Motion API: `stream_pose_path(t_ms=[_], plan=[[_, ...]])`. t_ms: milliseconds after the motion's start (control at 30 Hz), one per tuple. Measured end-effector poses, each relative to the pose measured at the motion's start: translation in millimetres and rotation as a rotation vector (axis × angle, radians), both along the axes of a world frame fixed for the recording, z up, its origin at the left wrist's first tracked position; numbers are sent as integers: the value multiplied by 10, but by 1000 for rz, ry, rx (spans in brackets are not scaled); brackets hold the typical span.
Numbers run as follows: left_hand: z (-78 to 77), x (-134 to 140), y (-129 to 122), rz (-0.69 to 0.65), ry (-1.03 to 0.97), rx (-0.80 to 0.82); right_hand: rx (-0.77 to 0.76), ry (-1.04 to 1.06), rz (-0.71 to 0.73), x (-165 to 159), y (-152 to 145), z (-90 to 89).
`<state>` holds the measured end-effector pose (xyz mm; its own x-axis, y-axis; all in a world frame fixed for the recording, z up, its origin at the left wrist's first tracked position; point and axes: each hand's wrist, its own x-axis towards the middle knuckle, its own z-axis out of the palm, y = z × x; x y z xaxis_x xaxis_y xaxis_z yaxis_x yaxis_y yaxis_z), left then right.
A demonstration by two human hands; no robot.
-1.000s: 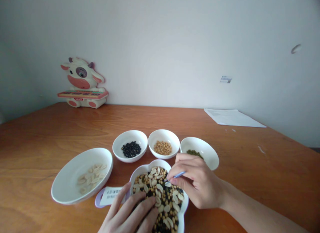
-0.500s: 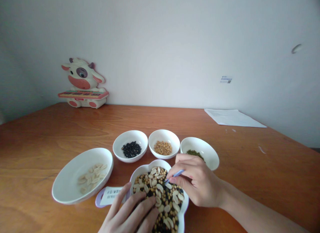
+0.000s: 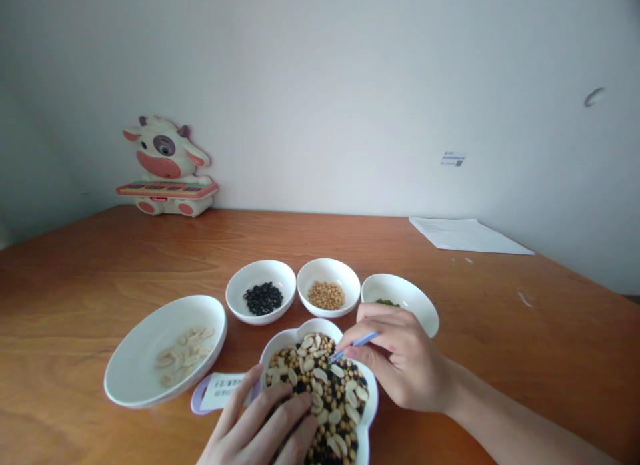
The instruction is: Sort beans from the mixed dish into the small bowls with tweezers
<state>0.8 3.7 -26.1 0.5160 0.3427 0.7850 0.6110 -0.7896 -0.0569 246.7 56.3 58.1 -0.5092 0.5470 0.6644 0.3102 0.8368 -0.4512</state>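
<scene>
In the head view, a white cloud-shaped dish (image 3: 373, 405) with a lilac labelled handle (image 3: 203, 395) holds mixed peanut halves, yellow beans and dark beans. My left hand (image 3: 267, 425) lies over the dish's near left side, fingers stretched and apart, hiding part of the contents. Between thumb and fingers, my right hand (image 3: 407, 362) pinches lavender tweezers (image 3: 361, 343). Their tips point down to the beans near the dish's upper right, by a peanut half (image 3: 337, 371). Whether anything sits between the tips is too small to tell.
A large white bowl (image 3: 130, 345) of peanut halves stands left. Behind the dish are small bowls of black beans (image 3: 263, 298), yellow beans (image 3: 326, 295) and green beans (image 3: 387, 303), the last partly covered by my right hand. A cow toy keyboard (image 3: 167, 168) and papers (image 3: 470, 235) lie farther back.
My right hand has shifted slightly right, and the tweezers have drawn back a little from the peanut half. My left hand and the dish have stayed in place.
</scene>
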Motion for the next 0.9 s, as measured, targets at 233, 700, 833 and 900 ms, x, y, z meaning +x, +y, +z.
stream_pose_path(t_ms=[233, 700, 833, 900], plan=[[-15, -10, 6, 7, 6, 24, 121, 86, -170, 99, -3, 188], [49, -45, 22, 60, 143, -6, 277, -33, -767, 418, 226, 150], [-10, -34, 3, 49, 118, 15, 304, -50, -783, 416, 233, 145], [-23, -36, -2, 34, 54, 27, 306, -45, -787, 418, 226, 148]])
